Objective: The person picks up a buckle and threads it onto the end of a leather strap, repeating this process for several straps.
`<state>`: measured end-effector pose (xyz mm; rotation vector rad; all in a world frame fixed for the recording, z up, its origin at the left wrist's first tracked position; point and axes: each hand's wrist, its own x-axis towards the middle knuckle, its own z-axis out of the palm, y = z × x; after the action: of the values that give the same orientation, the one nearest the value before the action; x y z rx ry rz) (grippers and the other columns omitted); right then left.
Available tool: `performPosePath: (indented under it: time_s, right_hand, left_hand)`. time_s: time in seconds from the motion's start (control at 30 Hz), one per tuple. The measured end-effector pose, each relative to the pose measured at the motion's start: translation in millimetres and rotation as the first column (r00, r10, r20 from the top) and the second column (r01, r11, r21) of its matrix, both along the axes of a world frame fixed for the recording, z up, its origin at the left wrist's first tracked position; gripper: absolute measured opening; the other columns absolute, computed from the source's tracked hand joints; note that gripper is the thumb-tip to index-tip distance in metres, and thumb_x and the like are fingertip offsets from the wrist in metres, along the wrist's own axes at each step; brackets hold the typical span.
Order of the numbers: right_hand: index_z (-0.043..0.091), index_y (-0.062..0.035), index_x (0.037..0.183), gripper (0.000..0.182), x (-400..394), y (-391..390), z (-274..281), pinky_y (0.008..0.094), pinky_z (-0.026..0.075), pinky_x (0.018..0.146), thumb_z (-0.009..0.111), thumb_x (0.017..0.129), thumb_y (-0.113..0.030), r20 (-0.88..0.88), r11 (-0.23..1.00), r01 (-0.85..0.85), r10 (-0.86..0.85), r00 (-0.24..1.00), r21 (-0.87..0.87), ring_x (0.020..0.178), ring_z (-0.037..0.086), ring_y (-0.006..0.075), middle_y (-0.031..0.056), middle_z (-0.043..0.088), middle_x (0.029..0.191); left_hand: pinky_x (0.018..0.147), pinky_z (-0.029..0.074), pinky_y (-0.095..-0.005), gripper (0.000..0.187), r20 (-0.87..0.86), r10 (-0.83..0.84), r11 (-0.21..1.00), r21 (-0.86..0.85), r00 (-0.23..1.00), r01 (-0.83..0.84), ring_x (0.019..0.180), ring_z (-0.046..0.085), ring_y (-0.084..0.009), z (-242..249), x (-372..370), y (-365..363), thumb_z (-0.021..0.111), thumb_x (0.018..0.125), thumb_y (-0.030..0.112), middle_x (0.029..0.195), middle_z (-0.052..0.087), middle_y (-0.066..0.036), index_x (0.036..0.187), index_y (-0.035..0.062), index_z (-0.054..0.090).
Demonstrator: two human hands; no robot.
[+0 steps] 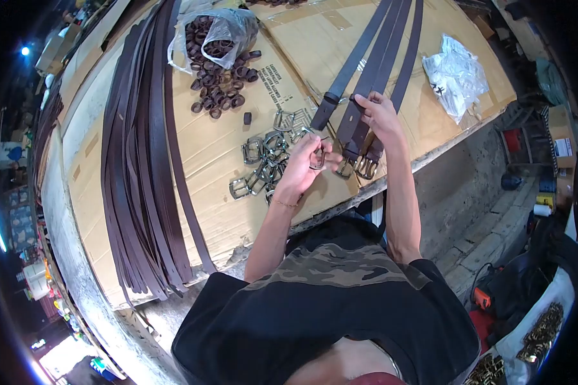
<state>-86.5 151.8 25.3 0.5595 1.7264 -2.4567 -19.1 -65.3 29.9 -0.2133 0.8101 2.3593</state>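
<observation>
Through the head camera I have the left hand (pixel 300 165) closed on a metal buckle (pixel 316 160), raised a little off the surface (pixel 228 221), probably to keep it clear of the others. Just beside it, the right hand (pixel 380 119) seems to pinch a dark strap (pixel 349 129) near its end, which I read as holding that end steady and close to the buckle; I cannot see every fingertip. Below the right hand, at least 2 fitted buckles (pixel 367 168) sit on strap ends near the edge, the straps running away beyond that hand, side by side, perhaps against tangling. Left of the left hand, loose buckles (pixel 273 153) lie heaped, presumably for easy reach. Farther beyond them, small dark loops (pixel 218 96) spill from a clear plastic bag (pixel 241 24). Well left, a bundle of long straps (pixel 144 160) lies lengthwise, likely to stay orderly; right of and beyond the right hand rests a white plastic bag (pixel 455 74).
</observation>
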Motion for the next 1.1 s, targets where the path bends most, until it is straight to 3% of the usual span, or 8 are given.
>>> performPosePath:
  time_s: [0.07, 0.17, 0.2, 0.33, 0.6, 0.77, 0.83, 1.1]
  right_hand:
    - [0.049, -0.0099, 0.076, 0.022, 6.0, 6.5, 0.1, 0.0307, 0.052, 0.065, 0.069, 0.085, -0.012, -0.017, 0.994, -0.041, 0.04, 0.999, -0.098, 0.07, 0.058, 0.011, -0.0001, 0.054, 0.076]
    - [0.049, -0.0103, 0.078, 0.022, 15.0, 5.0, 5.6, 0.0297, 0.052, 0.068, 0.07, 0.084, -0.014, -0.018, 0.979, -0.048, 0.046, 0.999, -0.199, 0.073, 0.059, 0.0107, 0.0003, 0.056, 0.076]
    - [0.049, -0.0105, 0.078, 0.022, 17.8, 0.5, 12.7, 0.0289, 0.051, 0.068, 0.07, 0.084, -0.014, -0.003, 0.973, -0.054, 0.055, 0.998, -0.225, 0.073, 0.06, 0.011, 0.001, 0.058, 0.078]
    - [0.05, -0.0109, 0.08, 0.021, 21.6, -8.1, 11.9, 0.0265, 0.05, 0.068, 0.07, 0.085, -0.014, 0.017, 0.97, -0.072, 0.078, 0.997, -0.233, 0.076, 0.061, 0.0115, 0.0035, 0.063, 0.086]
    - [0.05, -0.0088, 0.081, 0.019, 27.4, -12.0, 3.6, 0.0271, 0.05, 0.069, 0.069, 0.085, -0.011, 0.021, 0.978, -0.067, 0.073, 0.997, -0.196, 0.078, 0.061, 0.012, 0.0026, 0.061, 0.085]
    - [0.051, -0.0069, 0.082, 0.018, 31.0, -8.5, -6.1, 0.0253, 0.05, 0.065, 0.068, 0.085, -0.006, -0.084, 0.978, -0.034, 0.017, 0.996, -0.205, 0.074, 0.059, 0.0103, 0.0014, 0.059, 0.083]
    - [0.051, -0.0069, 0.082, 0.018, 29.4, -8.1, -13.8, 0.0241, 0.05, 0.062, 0.068, 0.085, -0.005, -0.236, 0.997, -0.01, -0.007, 0.972, -0.072, 0.072, 0.058, 0.0085, -0.0001, 0.058, 0.08]
    - [0.051, -0.0065, 0.081, 0.019, 23.9, -19.8, -11.1, 0.0225, 0.044, 0.063, 0.07, 0.083, -0.005, -0.269, 0.992, 0.088, -0.062, 0.961, 0.086, 0.069, 0.052, 0.0062, -0.0013, 0.057, 0.077]
  left_hand:
    - [0.072, 0.058, -0.0426, 0.017, -0.051, 0.01, 0.995, -0.102, 0.999, -0.015, 0.091, 0.065, -0.0271, -2.8, -5.6, 5.0, 0.046, 0.099, 0.02, 0.09, 0.061, -0.008, 0.09, 0.0063, 0.05]
    - [0.071, 0.058, -0.0405, 0.019, -0.014, 0.007, 0.986, -0.165, 1.0, -0.009, 0.098, 0.064, -0.0261, -22.6, -13.3, 13.6, 0.047, 0.098, 0.02, 0.09, 0.062, -0.009, 0.087, 0.0052, 0.05]
    - [0.075, 0.057, -0.0419, 0.016, 0.003, -0.01, 0.988, -0.155, 1.0, 0.01, 0.102, 0.064, -0.0297, -26.7, -15.6, 14.8, 0.048, 0.098, 0.021, 0.097, 0.064, -0.01, 0.099, 0.0062, 0.055]
    - [0.069, 0.058, -0.0379, 0.027, 0.08, -0.117, 0.993, -0.024, 0.99, 0.12, 0.093, 0.067, -0.029, -16.4, -21.6, 25.5, 0.05, 0.096, 0.024, 0.097, 0.065, -0.01, 0.115, 0.0047, 0.055]
    - [0.054, 0.054, -0.0346, 0.028, 0.061, -0.223, 0.972, 0.089, 0.973, 0.217, 0.081, 0.067, -0.0293, -27.7, -27.7, 35.9, 0.054, 0.093, 0.024, 0.086, 0.065, -0.009, 0.114, 0.0067, 0.054]
    - [0.052, 0.051, -0.0331, 0.026, 0.126, -0.204, 0.979, 0.056, 0.971, 0.198, 0.079, 0.067, -0.0288, -33.6, -28.1, 42.2, 0.052, 0.093, 0.024, 0.088, 0.065, -0.01, 0.111, 0.0058, 0.056]
    - [0.053, 0.051, -0.0334, 0.028, 0.163, -0.212, 0.976, 0.079, 0.964, 0.201, 0.076, 0.066, -0.0292, -39.0, -32.4, 44.6, 0.049, 0.094, 0.027, 0.088, 0.066, -0.011, 0.109, 0.0052, 0.057]
    - [0.057, 0.045, -0.0332, 0.026, 0.098, -0.14, 0.98, 0.156, 0.985, 0.123, 0.077, 0.062, -0.0307, -37.0, -26.3, 54.5, 0.046, 0.094, 0.024, 0.084, 0.065, -0.011, 0.099, 0.003, 0.06]
